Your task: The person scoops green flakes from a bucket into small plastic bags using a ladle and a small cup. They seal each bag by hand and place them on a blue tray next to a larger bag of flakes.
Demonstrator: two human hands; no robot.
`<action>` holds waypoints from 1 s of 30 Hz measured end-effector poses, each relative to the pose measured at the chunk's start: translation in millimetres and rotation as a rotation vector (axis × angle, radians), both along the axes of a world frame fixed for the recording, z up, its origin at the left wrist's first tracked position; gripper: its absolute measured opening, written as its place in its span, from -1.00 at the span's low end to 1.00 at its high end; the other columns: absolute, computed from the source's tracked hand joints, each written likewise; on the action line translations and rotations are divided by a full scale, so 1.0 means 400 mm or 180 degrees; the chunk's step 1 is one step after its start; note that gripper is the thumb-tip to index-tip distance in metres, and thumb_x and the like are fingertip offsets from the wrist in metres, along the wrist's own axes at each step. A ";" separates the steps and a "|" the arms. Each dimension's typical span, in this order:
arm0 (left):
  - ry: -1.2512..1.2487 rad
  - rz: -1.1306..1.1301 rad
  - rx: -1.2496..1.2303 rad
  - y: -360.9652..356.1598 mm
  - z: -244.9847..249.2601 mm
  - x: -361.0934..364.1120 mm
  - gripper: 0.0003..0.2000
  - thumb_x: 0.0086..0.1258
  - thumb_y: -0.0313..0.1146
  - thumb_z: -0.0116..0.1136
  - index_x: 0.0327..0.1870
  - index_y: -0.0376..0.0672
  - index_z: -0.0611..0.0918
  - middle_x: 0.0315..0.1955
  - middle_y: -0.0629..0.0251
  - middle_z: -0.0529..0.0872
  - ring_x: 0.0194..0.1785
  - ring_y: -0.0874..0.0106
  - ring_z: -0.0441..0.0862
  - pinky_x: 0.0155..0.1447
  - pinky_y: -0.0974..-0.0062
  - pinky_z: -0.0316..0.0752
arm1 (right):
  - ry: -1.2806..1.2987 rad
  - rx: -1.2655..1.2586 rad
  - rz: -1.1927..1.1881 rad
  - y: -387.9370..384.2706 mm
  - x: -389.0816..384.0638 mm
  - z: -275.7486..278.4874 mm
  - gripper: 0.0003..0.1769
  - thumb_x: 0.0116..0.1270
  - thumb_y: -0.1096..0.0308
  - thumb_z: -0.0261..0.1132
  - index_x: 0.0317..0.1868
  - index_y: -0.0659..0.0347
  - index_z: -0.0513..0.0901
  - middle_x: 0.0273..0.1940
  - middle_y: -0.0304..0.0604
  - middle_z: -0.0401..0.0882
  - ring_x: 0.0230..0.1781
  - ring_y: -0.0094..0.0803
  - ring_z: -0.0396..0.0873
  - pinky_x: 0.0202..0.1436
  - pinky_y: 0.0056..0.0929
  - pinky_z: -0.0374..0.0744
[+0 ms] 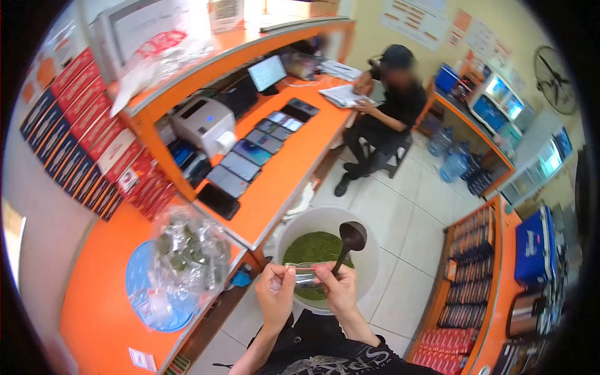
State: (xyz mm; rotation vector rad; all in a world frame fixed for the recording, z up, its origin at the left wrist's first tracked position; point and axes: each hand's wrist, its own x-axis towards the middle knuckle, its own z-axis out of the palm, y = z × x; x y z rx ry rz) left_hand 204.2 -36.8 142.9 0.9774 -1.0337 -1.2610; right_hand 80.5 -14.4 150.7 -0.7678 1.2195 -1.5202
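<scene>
My left hand (pixel 275 291) pinches one end of a small clear plastic bag (pixel 304 275), and my right hand (pixel 338 289) grips its other end. A dark ladle (pixel 353 236) also rests in my right hand, its handle running down between the fingers and its bowl tilted up to the right. Below both hands stands a large white bucket (pixel 373 262) holding a green leafy or ground mass (pixel 306 249). Whether anything is inside the small bag cannot be made out.
On the orange counter (pixel 265 215) lie several phones (pixel 251 152) beside a white printer (pixel 203 122). A seated person (pixel 390 103) writes there. At left, a plastic bag (pixel 194 250) covers part of a blue tray (pixel 139 269). Shelves (pixel 469 269) stand at right.
</scene>
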 end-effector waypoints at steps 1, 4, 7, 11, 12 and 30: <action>-0.0045 0.0021 -0.0069 0.001 -0.002 0.023 -0.90 0.33 -0.48 0.15 -0.36 -0.30 0.52 -0.43 0.36 0.62 -0.34 0.66 0.51 -0.24 0.69 0.41 | 0.0327 0.0048 0.0334 -0.011 -0.005 0.014 -0.86 0.27 0.40 0.30 -0.26 0.32 0.67 -0.46 -0.34 0.59 -0.55 -0.70 0.39 -0.48 -0.70 0.34; -0.0608 0.0033 -0.0184 0.017 -0.011 0.116 -0.94 0.30 -0.52 0.15 -0.31 -0.33 0.59 -0.43 0.33 0.62 -0.35 0.63 0.53 -0.28 0.66 0.42 | 0.1460 0.0025 0.1715 -0.064 0.009 0.060 -0.85 0.24 0.39 0.32 -0.29 0.34 0.66 -0.50 -0.30 0.59 -0.49 -0.72 0.44 -0.41 -0.67 0.42; -0.0865 0.1094 -0.0576 0.052 -0.023 0.177 -0.84 0.33 -0.42 0.12 -0.16 -0.27 0.50 -0.33 0.32 0.57 -0.33 0.59 0.53 -0.25 0.63 0.42 | 0.1733 -0.0403 0.2531 -0.126 0.128 0.129 -0.85 0.18 0.41 0.33 -0.30 0.33 0.65 -0.57 -0.15 0.56 -0.57 -0.55 0.48 -0.47 -0.51 0.43; 0.1397 0.2383 0.0228 0.077 -0.008 0.308 -0.77 0.42 -0.09 -0.11 -0.11 -0.03 0.38 -0.33 0.42 0.41 -0.46 0.54 0.34 -0.40 0.63 0.27 | 0.2303 -0.1216 0.2222 -0.267 0.329 0.131 -0.79 0.15 0.42 0.30 -0.21 0.34 0.62 -0.54 0.01 0.55 -0.61 -0.24 0.48 -0.42 -0.41 0.47; 0.1783 0.2727 0.0427 0.066 0.008 0.319 -0.73 0.42 -0.02 -0.15 -0.11 0.00 0.37 -0.34 0.43 0.39 -0.46 0.54 0.30 -0.41 0.63 0.24 | 0.2352 -0.1347 0.2097 -0.302 0.371 0.103 -0.73 0.15 0.38 0.31 -0.15 0.34 0.60 -0.54 -0.02 0.55 -0.59 -0.26 0.48 -0.40 -0.43 0.48; -0.1189 0.0314 -0.0374 -0.032 -0.082 0.141 -0.51 0.15 -0.52 0.31 0.10 -0.20 0.37 -0.35 0.39 0.60 -0.27 0.60 0.53 -0.17 0.66 0.43 | 0.0860 0.0560 0.1546 -0.065 -0.014 0.002 -0.86 0.21 0.43 0.29 -0.23 0.27 0.67 -0.46 -0.16 0.66 -0.56 -0.66 0.48 -0.50 -0.72 0.42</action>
